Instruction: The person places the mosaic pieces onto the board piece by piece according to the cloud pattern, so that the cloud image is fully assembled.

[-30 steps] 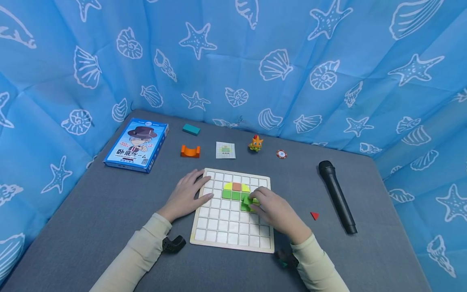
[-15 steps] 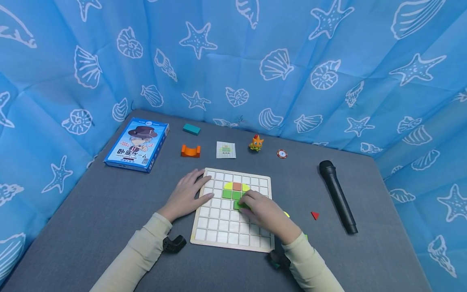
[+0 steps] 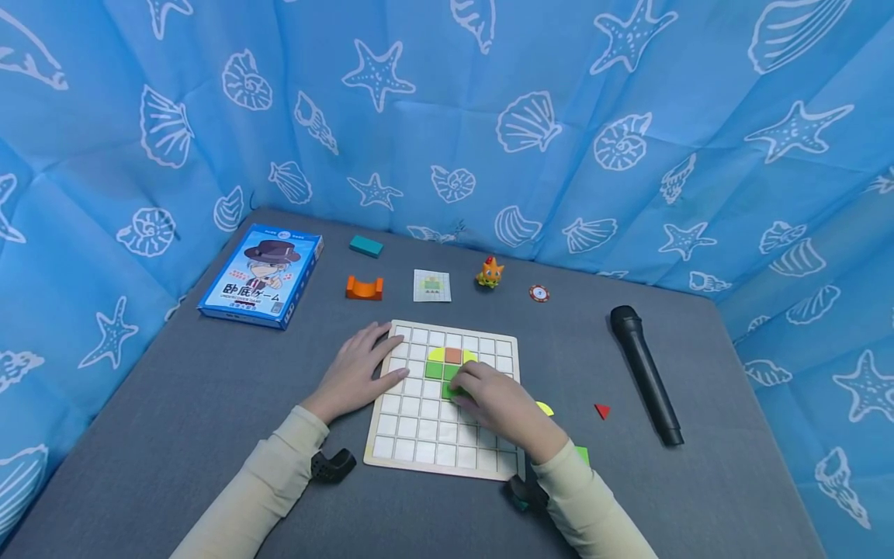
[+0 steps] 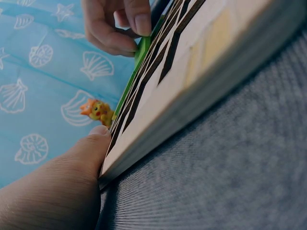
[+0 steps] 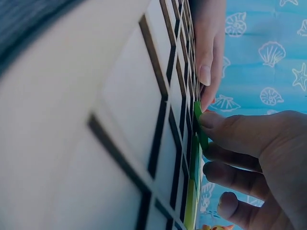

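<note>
A white gridded board (image 3: 419, 450) with a pale wooden rim lies on the table. On its upper part sit yellow rounded tiles (image 3: 436, 355), an orange-brown square tile (image 3: 452, 355) and green square tiles (image 3: 434, 370) in a row below. My right hand (image 3: 499, 400) pinches another green square tile (image 3: 448, 390) between thumb and fingers, right at the grid just under that row. In the right wrist view this green tile (image 5: 200, 129) stands tilted against the board. My left hand (image 3: 356, 373) rests with spread fingers on the board's left edge, its thumb (image 4: 98, 139) at the rim.
Behind the board lie a pattern card (image 3: 432, 286), an orange figurine (image 3: 490, 273), a poker chip (image 3: 538, 293), an orange block (image 3: 364, 289), a teal block (image 3: 366, 246) and a blue game box (image 3: 264, 276). A red triangle (image 3: 602, 411) and a black microphone (image 3: 646, 376) lie right.
My right hand has moved left across the board, carrying the green tile from the right-hand columns to below the green row. A yellow piece at the board's right is now uncovered. The left hand stays put.
</note>
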A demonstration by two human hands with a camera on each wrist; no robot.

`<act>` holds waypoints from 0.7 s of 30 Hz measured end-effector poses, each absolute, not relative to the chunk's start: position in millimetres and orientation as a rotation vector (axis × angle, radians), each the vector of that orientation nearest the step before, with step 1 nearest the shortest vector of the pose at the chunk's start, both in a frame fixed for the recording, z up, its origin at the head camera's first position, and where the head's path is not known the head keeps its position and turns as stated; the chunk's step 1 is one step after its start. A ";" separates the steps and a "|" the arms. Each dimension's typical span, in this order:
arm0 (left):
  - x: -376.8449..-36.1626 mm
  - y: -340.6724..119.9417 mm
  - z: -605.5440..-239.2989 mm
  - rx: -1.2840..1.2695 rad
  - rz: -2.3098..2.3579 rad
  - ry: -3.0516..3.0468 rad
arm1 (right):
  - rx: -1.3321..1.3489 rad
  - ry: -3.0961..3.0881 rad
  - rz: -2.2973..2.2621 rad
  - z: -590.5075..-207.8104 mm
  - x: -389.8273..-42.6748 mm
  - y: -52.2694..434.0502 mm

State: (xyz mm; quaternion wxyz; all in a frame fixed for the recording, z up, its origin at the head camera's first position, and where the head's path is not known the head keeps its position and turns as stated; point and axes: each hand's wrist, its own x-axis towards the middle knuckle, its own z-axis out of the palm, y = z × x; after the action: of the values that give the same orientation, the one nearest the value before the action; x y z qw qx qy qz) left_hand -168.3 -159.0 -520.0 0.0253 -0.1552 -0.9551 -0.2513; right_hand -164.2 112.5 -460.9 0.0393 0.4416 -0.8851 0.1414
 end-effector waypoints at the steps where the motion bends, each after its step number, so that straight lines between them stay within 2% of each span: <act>1: -168.4 -159.0 -520.2 -0.479 -0.775 -2.955 | 1.353 -2.710 0.430 -460.9 -164.2 112.3; 21: -168.6 -158.8 -519.5 -0.480 -0.769 -2.961 | 1.332 -2.733 0.467 -455.0 -158.6 119.3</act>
State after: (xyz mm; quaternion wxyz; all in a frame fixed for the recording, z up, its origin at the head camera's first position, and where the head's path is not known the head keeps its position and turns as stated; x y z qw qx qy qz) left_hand -168.6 -158.8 -519.5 0.0227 -0.1550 -0.9559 -0.2483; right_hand -158.6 119.3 -455.0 0.0325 0.4329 -0.8880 0.1518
